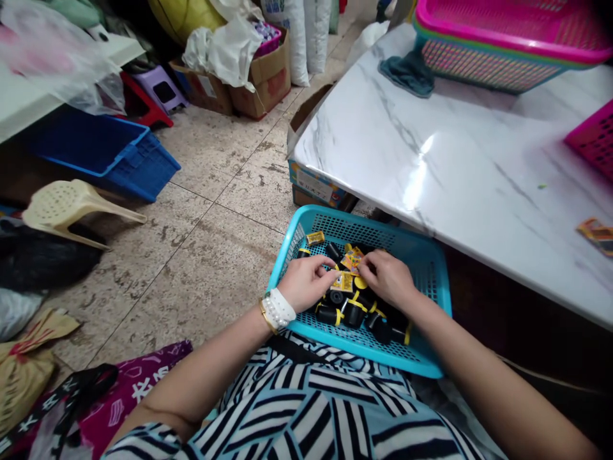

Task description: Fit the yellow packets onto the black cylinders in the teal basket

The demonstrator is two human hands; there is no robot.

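Observation:
A turquoise plastic basket rests on my lap, holding several small black cylindrical pieces with yellow bands. Inside it, my left hand curls its thumb and index finger at a small yellow printed card. Opposite, my right hand has its fingers pinched at the edge of an orange and yellow printed card. Another small yellow printed piece lies near the basket's far left corner. Parts of the black pieces are hidden beneath both hands.
A white marble-patterned table stands ahead and right, bearing pink and teal baskets, a dark cloth and an orange printed packet. On the floor at left are a blue crate and a cream stool.

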